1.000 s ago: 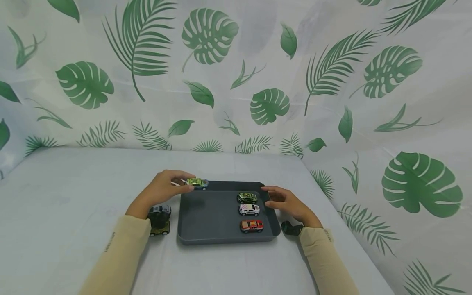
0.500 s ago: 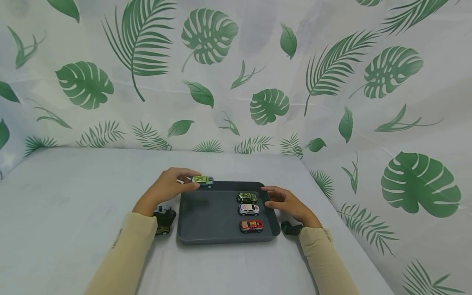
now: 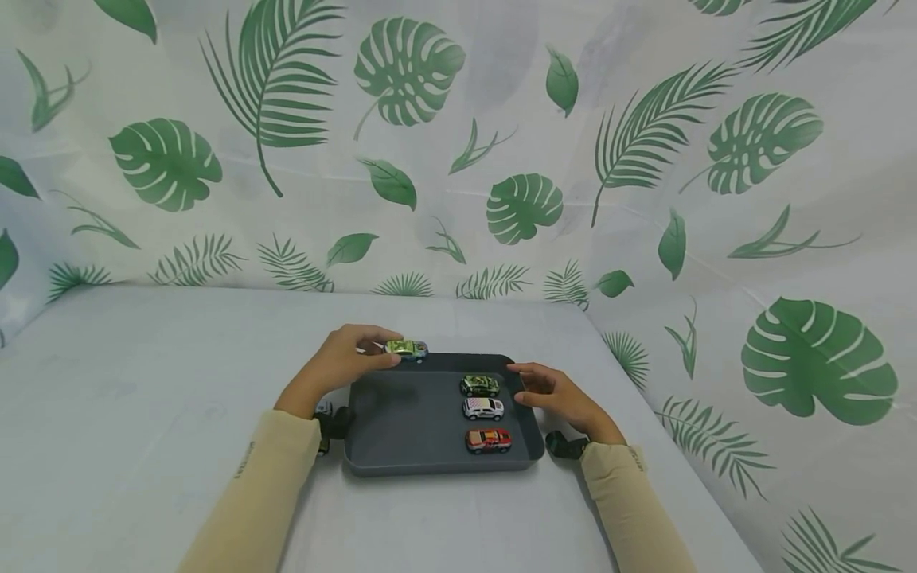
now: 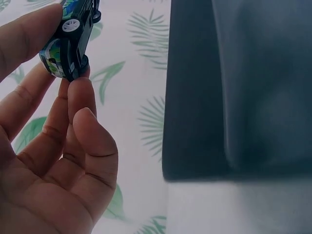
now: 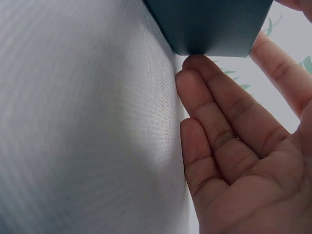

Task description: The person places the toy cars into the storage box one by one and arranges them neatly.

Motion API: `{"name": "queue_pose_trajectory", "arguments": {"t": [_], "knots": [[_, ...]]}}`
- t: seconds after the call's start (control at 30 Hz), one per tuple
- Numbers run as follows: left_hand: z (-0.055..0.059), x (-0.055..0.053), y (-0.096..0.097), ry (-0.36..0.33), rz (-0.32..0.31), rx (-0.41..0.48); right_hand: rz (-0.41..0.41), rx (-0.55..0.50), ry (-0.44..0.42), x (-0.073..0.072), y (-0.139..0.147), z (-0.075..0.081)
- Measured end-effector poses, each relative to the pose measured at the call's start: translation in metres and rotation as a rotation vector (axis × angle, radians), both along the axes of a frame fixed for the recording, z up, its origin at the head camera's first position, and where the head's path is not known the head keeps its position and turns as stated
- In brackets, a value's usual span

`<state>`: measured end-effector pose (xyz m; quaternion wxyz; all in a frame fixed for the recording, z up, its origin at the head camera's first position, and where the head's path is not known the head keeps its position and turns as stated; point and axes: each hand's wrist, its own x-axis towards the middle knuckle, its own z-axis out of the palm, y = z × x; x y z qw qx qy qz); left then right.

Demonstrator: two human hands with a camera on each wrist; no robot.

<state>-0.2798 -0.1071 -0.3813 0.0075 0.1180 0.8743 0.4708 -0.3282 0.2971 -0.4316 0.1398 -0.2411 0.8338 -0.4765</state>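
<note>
Mid-frame, I watch left hand (image 3: pixel 345 358) pinch green car (image 3: pixel 406 350), now shifted right along tray (image 3: pixel 430 471), nearer 3 other cars (image 3: pixel 483 409); right hand (image 3: pixel 561 395), fingers loose, touches tray.

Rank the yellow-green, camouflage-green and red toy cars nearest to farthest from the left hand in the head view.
1. Yellow-green car: held by the left hand.
2. Camouflage-green car: right side of the tray, far end of the row.
3. Red car: same side, near end.
</note>
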Motion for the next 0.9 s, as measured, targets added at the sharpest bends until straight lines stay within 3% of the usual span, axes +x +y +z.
{"name": "queue_pose_trajectory", "arguments": {"t": [0.9], "knots": [[-0.017, -0.005, 0.022, -0.011, 0.023, 0.097, -0.011, -0.002, -0.003, 0.002, -0.001, 0.001]]}}
